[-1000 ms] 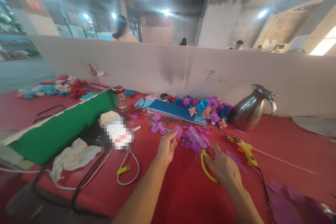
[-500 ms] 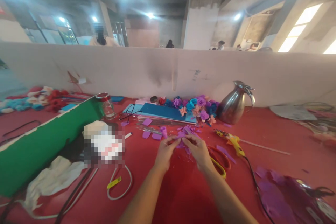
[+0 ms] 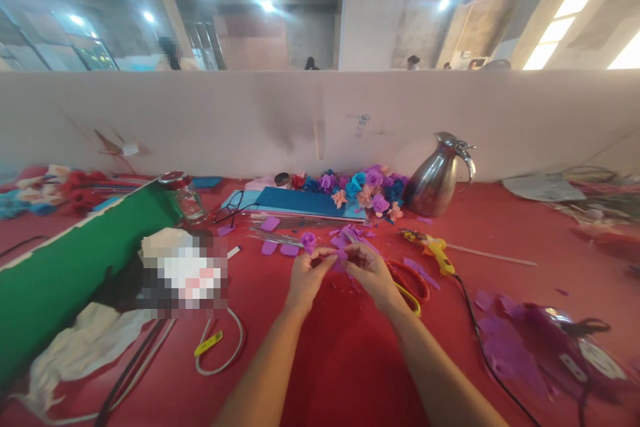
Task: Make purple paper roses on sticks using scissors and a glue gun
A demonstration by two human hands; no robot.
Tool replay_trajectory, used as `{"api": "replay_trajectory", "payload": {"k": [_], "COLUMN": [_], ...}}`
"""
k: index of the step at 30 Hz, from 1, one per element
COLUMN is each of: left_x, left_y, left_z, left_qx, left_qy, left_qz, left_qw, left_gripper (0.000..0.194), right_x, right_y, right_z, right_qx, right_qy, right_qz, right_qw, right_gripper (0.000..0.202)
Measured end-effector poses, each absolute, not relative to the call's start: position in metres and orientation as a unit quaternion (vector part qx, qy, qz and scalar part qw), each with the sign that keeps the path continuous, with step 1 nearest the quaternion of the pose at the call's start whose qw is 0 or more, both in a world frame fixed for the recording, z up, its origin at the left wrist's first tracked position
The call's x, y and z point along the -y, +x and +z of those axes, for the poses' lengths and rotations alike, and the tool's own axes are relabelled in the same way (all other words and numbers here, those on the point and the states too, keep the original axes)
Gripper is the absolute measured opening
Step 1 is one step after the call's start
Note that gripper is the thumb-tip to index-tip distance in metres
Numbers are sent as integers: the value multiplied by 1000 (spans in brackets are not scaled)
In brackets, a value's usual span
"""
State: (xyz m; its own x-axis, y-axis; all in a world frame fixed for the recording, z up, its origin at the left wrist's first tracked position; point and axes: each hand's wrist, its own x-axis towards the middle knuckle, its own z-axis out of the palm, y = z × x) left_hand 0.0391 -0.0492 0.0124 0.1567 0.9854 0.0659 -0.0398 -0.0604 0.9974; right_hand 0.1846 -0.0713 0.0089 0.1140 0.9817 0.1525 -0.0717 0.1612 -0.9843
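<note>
My left hand (image 3: 309, 275) and my right hand (image 3: 369, 271) meet over the red table, thumbs and fingers pinched on a small purple petal piece (image 3: 341, 255) between them. A purple rose (image 3: 309, 241) stands just beyond my left fingertips. Purple scraps (image 3: 350, 235) lie behind my right fingers. Several cut purple petals (image 3: 270, 248) rest to the left, beside thin wires (image 3: 280, 237). Close to my right wrist are scissors with red and yellow handles (image 3: 411, 280).
A yellow glue gun (image 3: 440, 257) and steel jug (image 3: 435, 177) stand right. Finished flowers (image 3: 373, 190) lie by a blue sheet (image 3: 305, 207). Left are a glass jar (image 3: 186, 200), green board (image 3: 90, 260) and white cable (image 3: 240, 340). Purple crepe paper (image 3: 510, 347) lies front right.
The camera view has shifted, so the scene sits higher and further left. Both hands still pinch the purple piece; my right hand's fingers are spread a little more around it.
</note>
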Motion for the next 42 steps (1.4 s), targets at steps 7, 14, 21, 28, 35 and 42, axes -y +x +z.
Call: {"api": "replay_trajectory", "payload": {"k": [7, 14, 21, 28, 35, 42], "left_x": [51, 49, 46, 47, 49, 48], "left_y": [41, 41, 39, 40, 40, 41], "left_z": [16, 11, 6, 9, 14, 12], "left_qx": [-460, -455, -461, -463, -460, -450], "left_qy": [530, 556, 504, 498, 513, 474], "left_qz": [493, 503, 538, 532, 495, 502], "left_qw": [514, 480, 494, 504, 530, 567], "left_gripper": [20, 17, 19, 18, 31, 25], "right_x": [69, 71, 73, 75, 73, 70], "right_y": [183, 182, 188, 179, 181, 183], "right_z": [2, 2, 4, 3, 3, 1], "right_qx": [481, 498, 407, 551, 511, 471], "right_qy": [-479, -482, -554, -487, -483, -484], "right_qz": [465, 448, 354, 419, 460, 463], "right_qw": [569, 565, 635, 532, 542, 574], "right_gripper": [16, 15, 47, 29, 24, 28]}}
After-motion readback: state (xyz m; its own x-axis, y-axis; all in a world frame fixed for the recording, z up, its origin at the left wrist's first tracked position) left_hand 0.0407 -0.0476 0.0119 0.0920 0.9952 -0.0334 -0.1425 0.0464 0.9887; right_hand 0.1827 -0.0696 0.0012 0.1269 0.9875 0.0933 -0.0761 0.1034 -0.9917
